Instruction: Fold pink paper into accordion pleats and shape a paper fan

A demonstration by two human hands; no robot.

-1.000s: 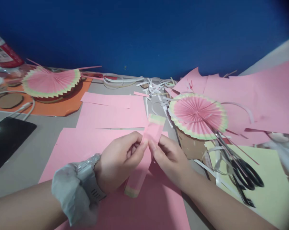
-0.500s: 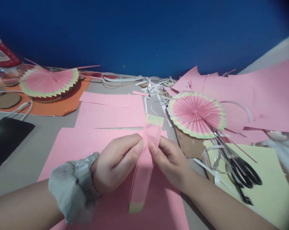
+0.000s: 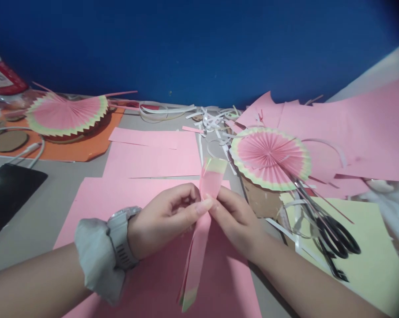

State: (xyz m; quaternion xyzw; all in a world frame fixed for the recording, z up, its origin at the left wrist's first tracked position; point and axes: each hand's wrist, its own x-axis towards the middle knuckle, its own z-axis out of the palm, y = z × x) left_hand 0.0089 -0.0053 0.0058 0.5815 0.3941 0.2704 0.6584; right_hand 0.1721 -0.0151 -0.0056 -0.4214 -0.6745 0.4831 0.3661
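Note:
Both hands pinch a folded pink paper strip (image 3: 199, 251) with yellow-green ends at its middle. The strip stands lengthwise away from me, its layers slightly parted at the near end. My left hand (image 3: 168, 216), with a grey watch and a grey scrunchie at the wrist, presses its thumb on the strip from the left. My right hand (image 3: 237, 221) grips it from the right, thumb tip beside the left one. Under the hands lies a large pink sheet (image 3: 96, 212). Fingers behind the strip are partly hidden.
Pleated pink-and-green paper fans lie at left (image 3: 69, 115) and right (image 3: 270, 154). Black-handled scissors (image 3: 338, 236) rest on a yellow-green sheet (image 3: 368, 229) at right. White paper scraps (image 3: 212, 121) lie at the back, a black device (image 3: 16, 194) at left, a blue panel (image 3: 186, 48) behind.
My left thumb has moved right across the strip, next to the right thumb. The strip is now squeezed narrower at its middle, and its near end has swung slightly right and spread.

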